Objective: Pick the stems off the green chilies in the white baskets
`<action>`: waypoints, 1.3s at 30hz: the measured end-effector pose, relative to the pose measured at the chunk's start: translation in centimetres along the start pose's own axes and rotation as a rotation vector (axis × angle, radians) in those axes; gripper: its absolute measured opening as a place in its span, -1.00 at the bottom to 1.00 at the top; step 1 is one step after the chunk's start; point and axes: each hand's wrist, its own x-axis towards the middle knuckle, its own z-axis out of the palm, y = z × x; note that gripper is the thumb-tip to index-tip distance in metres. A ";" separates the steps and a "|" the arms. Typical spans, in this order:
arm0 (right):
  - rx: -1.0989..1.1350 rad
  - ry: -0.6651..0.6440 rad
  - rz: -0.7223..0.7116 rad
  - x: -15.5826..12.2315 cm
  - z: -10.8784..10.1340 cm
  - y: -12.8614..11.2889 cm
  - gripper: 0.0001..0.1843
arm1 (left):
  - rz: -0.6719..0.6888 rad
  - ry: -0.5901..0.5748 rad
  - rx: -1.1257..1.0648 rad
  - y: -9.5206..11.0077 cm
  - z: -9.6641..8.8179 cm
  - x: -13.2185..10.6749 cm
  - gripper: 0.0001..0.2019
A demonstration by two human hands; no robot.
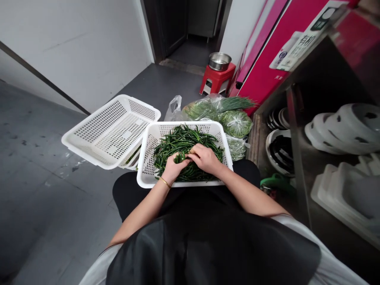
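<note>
A white perforated basket (148, 158) rests on my lap, filled with long thin green chili peppers (178, 142). Both hands are inside it, close together over the pile. My left hand (173, 166), with a gold bangle on the wrist, is closed around a small bunch of the peppers. My right hand (204, 157) is curled next to it, its fingertips pinching at the same bunch. The fingers of both hands are partly hidden among the peppers.
An empty white basket (111, 128) stacked on another sits tilted at my left. Plastic bags of greens (225, 113) lie on the grey floor ahead. A red stool (218, 79) carries a steel bowl (219, 60). A metal shelf with white dishes (344, 126) stands at right.
</note>
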 end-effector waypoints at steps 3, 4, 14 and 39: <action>-0.147 0.022 -0.018 0.0 0.1 -0.2 -0.61 | -0.084 -0.043 -0.077 -0.1 1.0 0.1 -0.80; -0.193 0.013 0.004 0.2 0.3 -0.1 -0.58 | -0.135 -0.044 -0.110 -0.1 1.2 0.0 -0.80; -0.407 -0.241 0.115 1.6 3.3 3.3 -0.65 | -0.348 -0.041 -0.317 -0.1 -1.0 -1.0 -0.68; -0.227 0.046 -0.338 -1.9 0.8 2.1 -0.65 | -0.153 0.157 -0.322 -0.5 0.3 0.3 -0.61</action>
